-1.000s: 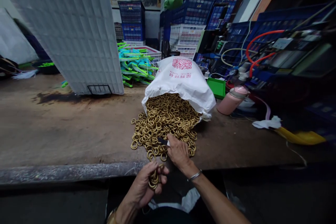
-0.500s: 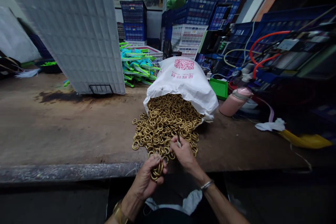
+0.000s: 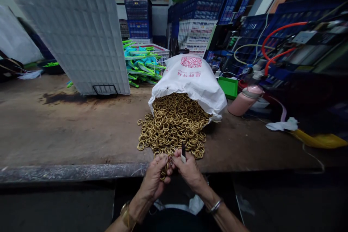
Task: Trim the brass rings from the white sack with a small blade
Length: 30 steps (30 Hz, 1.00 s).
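My left hand (image 3: 152,179) is closed around several brass-coloured rings (image 3: 163,173) at the table's front edge. Against its fingertips, the thumb and forefinger of my right hand (image 3: 191,174) are pinched together; whether a ring is between them I cannot make out. Also in my right hand is a small slim tool (image 3: 183,151) with a dark flat end pointing up and a pale part below. Just beyond both hands lies a heap of loose rings (image 3: 174,130), spilling out of the mouth of a white woven sack (image 3: 195,78) on its side.
A tall white padded panel (image 3: 89,40) stands at left on the wooden table (image 3: 81,134). Green and blue plastic pieces (image 3: 143,65) are piled behind. On the right are a pink bottle (image 3: 244,99), a green tray (image 3: 227,87) and machinery with red hoses (image 3: 280,32).
My right hand has drawn back from the heap and come down to my left hand, so their fingertips now meet. The tool moved along with it. My left hand still holds rings.
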{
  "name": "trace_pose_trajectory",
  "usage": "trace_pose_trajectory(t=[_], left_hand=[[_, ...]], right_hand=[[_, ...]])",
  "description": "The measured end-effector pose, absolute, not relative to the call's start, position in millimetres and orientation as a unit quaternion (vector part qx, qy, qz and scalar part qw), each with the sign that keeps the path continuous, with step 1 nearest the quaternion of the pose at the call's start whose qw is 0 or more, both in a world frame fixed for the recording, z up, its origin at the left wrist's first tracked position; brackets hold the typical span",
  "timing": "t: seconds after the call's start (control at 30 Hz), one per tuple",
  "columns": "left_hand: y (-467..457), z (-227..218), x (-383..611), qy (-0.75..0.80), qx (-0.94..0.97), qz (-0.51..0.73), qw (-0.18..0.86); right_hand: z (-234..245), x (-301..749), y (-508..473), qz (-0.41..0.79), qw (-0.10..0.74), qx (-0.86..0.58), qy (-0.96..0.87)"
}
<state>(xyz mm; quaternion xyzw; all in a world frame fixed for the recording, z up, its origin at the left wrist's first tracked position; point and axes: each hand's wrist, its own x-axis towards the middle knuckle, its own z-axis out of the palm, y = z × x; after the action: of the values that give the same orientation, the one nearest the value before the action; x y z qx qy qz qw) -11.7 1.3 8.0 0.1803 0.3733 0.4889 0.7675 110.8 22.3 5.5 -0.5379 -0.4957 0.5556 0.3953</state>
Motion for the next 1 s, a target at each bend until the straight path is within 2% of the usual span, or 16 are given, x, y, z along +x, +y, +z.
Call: trace_pose_trajectory(t=[0.23,0.47,0.57,0.63,0.77,1.0], left_hand=[[-2.7,3.3,-9.5,0.495,0.350,0.463,0.647],[-3.7,6.8,-10.3,0.427,0.293,0.438,0.735],[-4.2,9.0,-9.2,0.423,0.301,0.448,0.728],[-4.6,9.6,-8.6,0.436,0.311,0.452,0.714],[-5.1,8.5,-9.3,0.470,0.331,0.446,0.686],[-4.3,4.6,-11.4,0.476,0.367,0.446,0.663]], right_hand=[[7.5,118.9,25.3,0.451,0.358,-0.548,-0.607],[0.2,116.1,24.8,0.447,0.354,-0.546,-0.613],[1.0,118.1,26.4,0.474,0.354,-0.535,-0.603],[2.0,120.8,26.8,0.429,0.344,-0.554,-0.625],[3.0,126.6,21.5,0.286,0.253,-0.576,-0.723],[5.4,124.9,13.7,0.181,0.088,-0.587,-0.784]])
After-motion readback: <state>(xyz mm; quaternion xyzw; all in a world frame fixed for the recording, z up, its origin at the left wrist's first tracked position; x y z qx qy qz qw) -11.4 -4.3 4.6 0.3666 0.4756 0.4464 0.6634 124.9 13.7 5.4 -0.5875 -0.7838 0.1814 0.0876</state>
